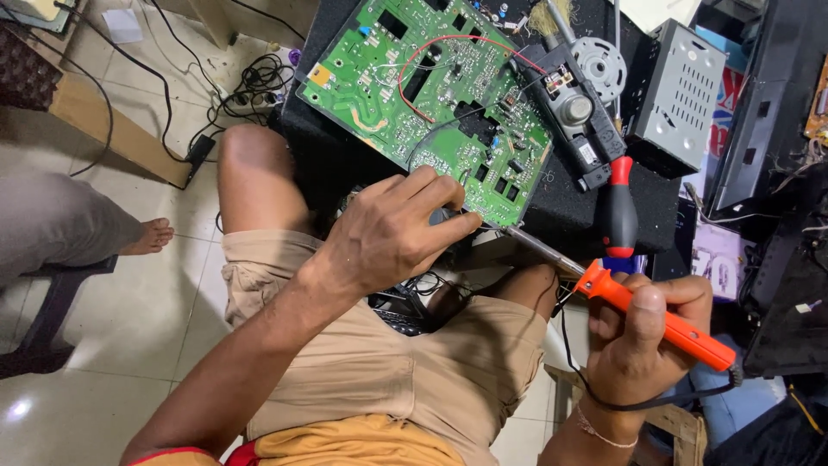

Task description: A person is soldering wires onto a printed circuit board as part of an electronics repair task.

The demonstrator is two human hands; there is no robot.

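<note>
Left hand (388,233): fingertips pressing the green circuit board (427,82) edge
Right hand (642,332): grip closed around orange soldering iron (664,324), tip toward board

The right hand (642,332) holds an orange soldering iron (655,315). The left hand (392,233) touches the green board (423,95).

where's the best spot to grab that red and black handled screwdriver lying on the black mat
Probably the fat black grip of the red and black handled screwdriver, from above, fingers on either side. It lies flat on the black mat, its handle end toward the person, a black drive module close alongside.
</note>
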